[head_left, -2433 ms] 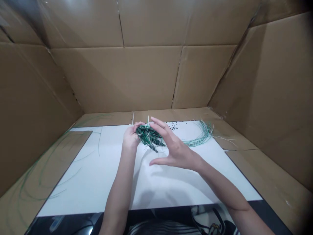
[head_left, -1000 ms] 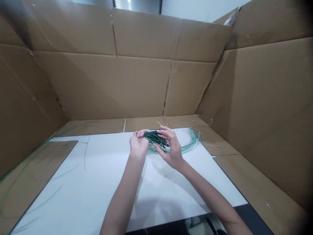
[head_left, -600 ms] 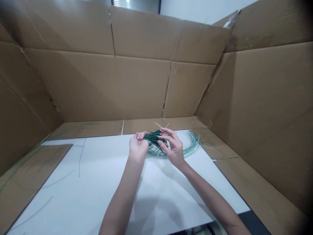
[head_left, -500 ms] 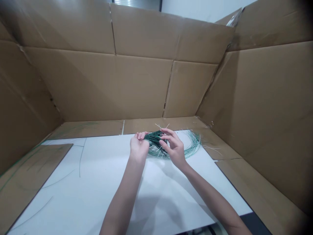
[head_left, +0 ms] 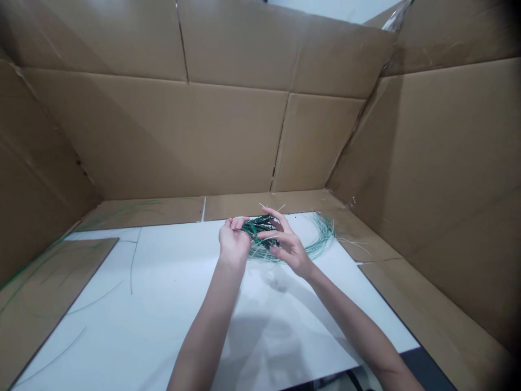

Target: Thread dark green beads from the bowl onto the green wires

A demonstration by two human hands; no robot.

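Green wire bundle (head_left: 262,225), banded with black along its length, sits between the two hands, above the far part of the white sheet (head_left: 171,282) and close to the sheet's far edge; pale strand ends (head_left: 280,208) project beyond it toward the far wall. The left hand (head_left: 234,241) is clenched on the near-left end of the bundle; its fingers (head_left: 238,221) curl over the top of the strands. The right hand (head_left: 288,252) is partly open at the bundle's right end; its fingers (head_left: 271,234) extend across the strands and touch them; the firmness of this hold cannot be determined. A green wire loop (head_left: 323,233) lies on the sheet to the right, curving round behind the hands; its pale ends (head_left: 354,243) reach over the sheet's edge onto the cardboard floor. Single loose wires (head_left: 131,266) lie on the left part of the sheet; a brown panel (head_left: 49,293) lies left of the sheet, with thin green wires across it; cardboard walls (head_left: 154,141) stand on the far and side edges of the work area.
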